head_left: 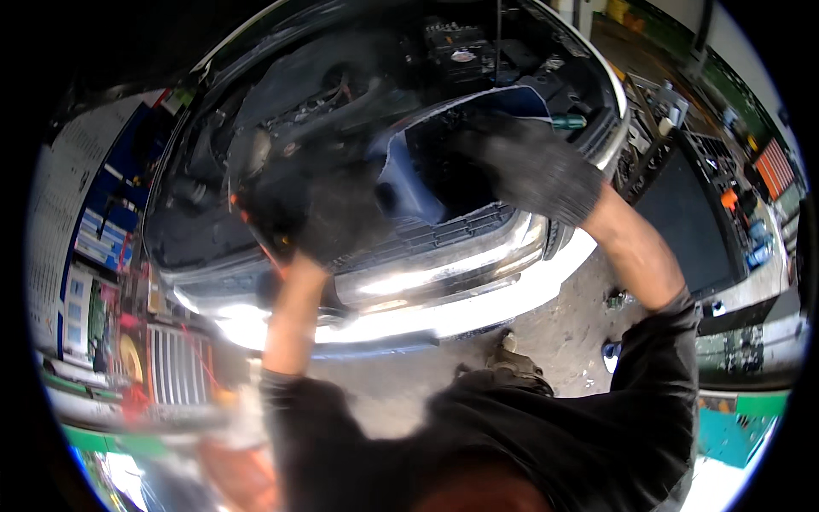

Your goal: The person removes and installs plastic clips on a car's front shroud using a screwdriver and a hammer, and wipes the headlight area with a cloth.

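I lean over the open engine bay (341, 94) of a white car. Both hands wear dark knit gloves. My left hand (328, 213) grips the left side of a large dark plastic cover (426, 171) with a pale blue-grey rim, held above the front grille. My right hand (533, 171) holds the cover's right edge near the headlight. The picture is blurred by motion, so the finger positions are unclear. A battery (456, 51) sits at the back of the bay.
The car's bright front bumper (426, 311) curves below my hands. A tool trolley with a dark mat (682, 222) stands to the right. Shelves with boxes and a grille part (171, 367) are on the left. Concrete floor (554, 333) lies underfoot.
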`<state>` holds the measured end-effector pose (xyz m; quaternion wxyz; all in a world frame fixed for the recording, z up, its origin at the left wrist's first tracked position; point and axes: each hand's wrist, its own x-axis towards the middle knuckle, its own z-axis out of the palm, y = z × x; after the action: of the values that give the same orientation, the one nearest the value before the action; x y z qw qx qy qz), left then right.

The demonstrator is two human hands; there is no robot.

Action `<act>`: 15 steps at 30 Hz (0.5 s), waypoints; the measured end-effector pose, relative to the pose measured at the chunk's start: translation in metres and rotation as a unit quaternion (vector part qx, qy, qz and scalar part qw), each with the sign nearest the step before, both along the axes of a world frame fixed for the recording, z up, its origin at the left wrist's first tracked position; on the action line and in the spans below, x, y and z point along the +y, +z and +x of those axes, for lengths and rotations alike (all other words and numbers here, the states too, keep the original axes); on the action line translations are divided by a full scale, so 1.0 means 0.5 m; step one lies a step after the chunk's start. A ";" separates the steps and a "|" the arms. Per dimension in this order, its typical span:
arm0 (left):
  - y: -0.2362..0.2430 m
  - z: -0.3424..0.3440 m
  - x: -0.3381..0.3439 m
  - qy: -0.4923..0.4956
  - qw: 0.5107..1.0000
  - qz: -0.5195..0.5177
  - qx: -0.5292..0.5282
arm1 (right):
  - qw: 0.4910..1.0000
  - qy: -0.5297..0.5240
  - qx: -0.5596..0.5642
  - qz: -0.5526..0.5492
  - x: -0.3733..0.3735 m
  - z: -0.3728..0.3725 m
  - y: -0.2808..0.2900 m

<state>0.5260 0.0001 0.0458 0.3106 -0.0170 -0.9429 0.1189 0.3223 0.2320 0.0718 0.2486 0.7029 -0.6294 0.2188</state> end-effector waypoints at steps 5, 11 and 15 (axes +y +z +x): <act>-0.009 -0.015 -0.012 -0.063 0.995 0.028 0.066 | 0.988 -0.064 -0.008 0.138 -0.184 0.004 -0.011; -0.002 0.001 -0.009 -0.079 0.991 0.104 -0.012 | 0.958 -0.159 0.153 0.182 -0.241 -0.026 -0.056; -0.001 -0.012 0.006 -0.109 0.982 0.153 0.017 | 0.952 -0.095 -0.068 0.283 -0.264 -0.037 -0.060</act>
<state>0.5202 0.0033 0.0452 0.3366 -0.0700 -0.9371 -0.0610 0.3038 0.1001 0.0417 0.0153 0.6646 -0.7450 0.0545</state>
